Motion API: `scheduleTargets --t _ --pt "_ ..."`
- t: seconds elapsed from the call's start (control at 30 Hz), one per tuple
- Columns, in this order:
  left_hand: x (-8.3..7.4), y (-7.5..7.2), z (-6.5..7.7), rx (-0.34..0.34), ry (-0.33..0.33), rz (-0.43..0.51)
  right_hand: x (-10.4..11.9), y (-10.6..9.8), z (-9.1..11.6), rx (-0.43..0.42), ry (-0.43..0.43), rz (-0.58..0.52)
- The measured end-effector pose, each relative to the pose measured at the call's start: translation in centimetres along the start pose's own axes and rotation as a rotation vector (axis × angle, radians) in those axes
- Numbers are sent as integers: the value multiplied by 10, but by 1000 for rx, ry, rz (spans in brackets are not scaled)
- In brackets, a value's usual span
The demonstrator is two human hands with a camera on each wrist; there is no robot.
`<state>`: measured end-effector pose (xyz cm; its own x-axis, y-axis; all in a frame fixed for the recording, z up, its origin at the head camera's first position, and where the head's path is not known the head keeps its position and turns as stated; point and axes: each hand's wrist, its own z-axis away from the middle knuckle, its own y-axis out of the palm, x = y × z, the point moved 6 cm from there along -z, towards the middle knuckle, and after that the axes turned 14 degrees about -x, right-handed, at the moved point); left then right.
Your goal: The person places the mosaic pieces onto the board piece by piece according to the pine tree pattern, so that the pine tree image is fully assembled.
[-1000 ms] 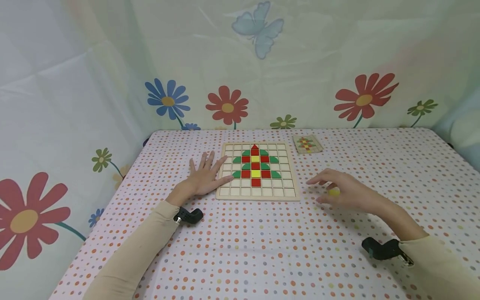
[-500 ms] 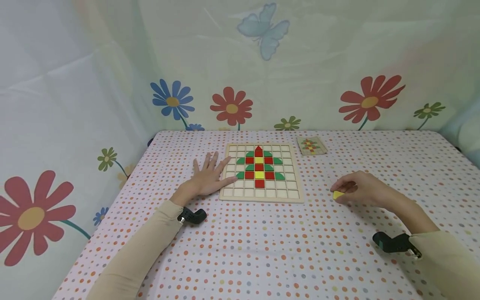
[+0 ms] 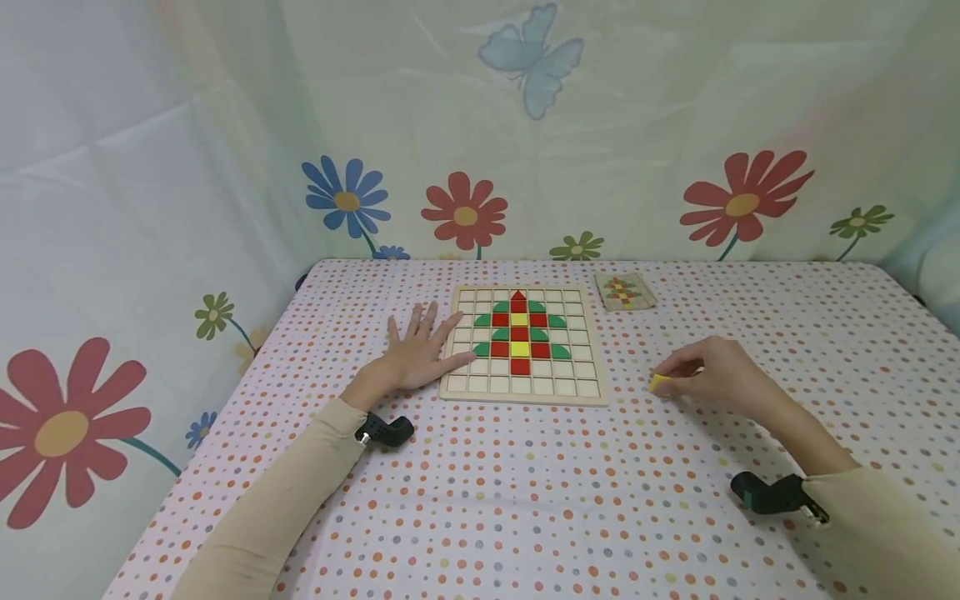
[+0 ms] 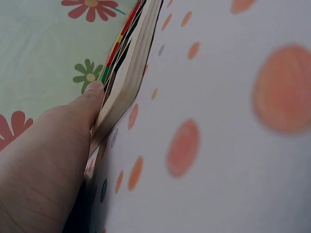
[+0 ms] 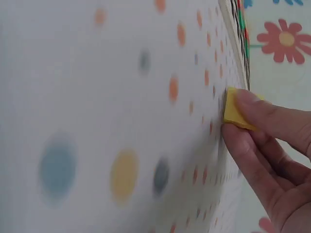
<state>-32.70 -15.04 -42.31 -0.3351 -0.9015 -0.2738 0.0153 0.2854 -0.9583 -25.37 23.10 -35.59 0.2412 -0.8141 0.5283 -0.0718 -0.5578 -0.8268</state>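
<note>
A wooden grid board (image 3: 525, 387) lies on the table, with red, yellow and green tiles set in some cells in a tree shape. My left hand (image 3: 408, 360) rests with spread fingers at the board's left edge; its thumb (image 4: 92, 94) touches the frame in the left wrist view. To the right of the board, my right hand (image 3: 712, 375) pinches a yellow tile (image 5: 235, 109) between thumb and fingers, just over the cloth. Part of that tile is covered by the thumb.
A small pattern card (image 3: 626, 292) with a matching tree picture lies behind and right of the board. Dotted cloth (image 3: 525, 500) covers the table. A flowered curtain (image 3: 630, 125) hangs at the back and left.
The right hand has shifted away from the board and back a little toward it, still holding the yellow tile, which now sits turned in the fingers. The left hand stays at the board.
</note>
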Motion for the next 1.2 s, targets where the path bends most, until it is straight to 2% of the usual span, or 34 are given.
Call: scheduleTargets --t 0.23,0.4,0.53,0.7,0.9,1.2 --pt "3 3 -3 6 -11 1 61 24 -17 -29 -122 -137" --pt "4 5 -4 6 -19 1 103 49 -29 46 -196 -237" --pt "4 6 -5 3 -16 -8 123 68 -35 87 -246 -245" --pt "3 4 -3 1 -18 -14 133 83 -40 105 -252 -242" --pt "0 1 0 11 -19 -5 135 94 -39 138 -246 -229" --pt "2 4 -1 4 -16 -6 135 93 -38 156 -251 -210"
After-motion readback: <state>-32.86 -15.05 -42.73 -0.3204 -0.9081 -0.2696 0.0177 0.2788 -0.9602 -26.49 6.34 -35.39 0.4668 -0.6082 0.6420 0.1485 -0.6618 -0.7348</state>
